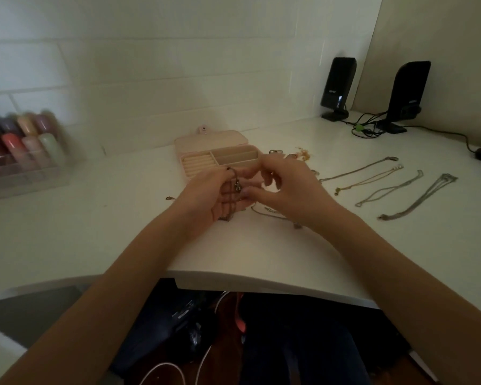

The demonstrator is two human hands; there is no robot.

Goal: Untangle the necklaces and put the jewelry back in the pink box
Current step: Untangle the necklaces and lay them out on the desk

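Just in front of the open pink box point(220, 157), the left hand point(206, 195) cradles a tangled chain point(231, 194) while the right hand point(286, 187) pinches it; tugging could tighten the knot.

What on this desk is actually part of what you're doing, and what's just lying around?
Part of the job: pink box, open; dark chain held in left hand; right hand picking at it; four laid-out necklaces; loose jewelry.

Lying about: speakers, cables, bottle organizer.
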